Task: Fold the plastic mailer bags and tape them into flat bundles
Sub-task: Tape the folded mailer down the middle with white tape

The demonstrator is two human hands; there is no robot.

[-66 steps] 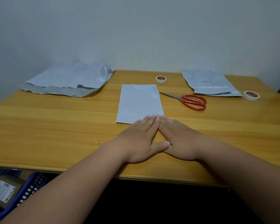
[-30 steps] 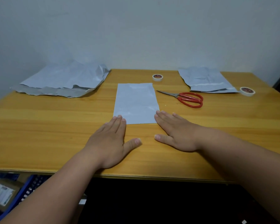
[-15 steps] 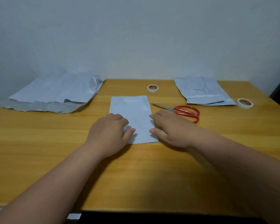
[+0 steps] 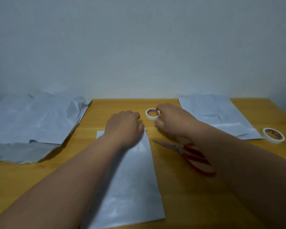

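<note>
While the folded mailer (image 4: 132,182) lies flat on the counter (image 4: 180,195), right hand (image 4: 172,121) curls onto the tape roll (image 4: 153,114); left hand (image 4: 124,126) loosely curled, holding nothing. Looks like taping's next: needs a strip pulled off.

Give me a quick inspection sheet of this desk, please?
Surface: wooden table.
Job's things: folded mailer in the middle; loose mailers at left; mailer stack at right; tape roll; second roll; scissors.
Clutter: nothing seen.
Hands: right hand at the tape roll, grip unclear; left hand over the folded mailer, fingers curled.
Cables: nothing seen.
Surroundings: plain wall.
</note>
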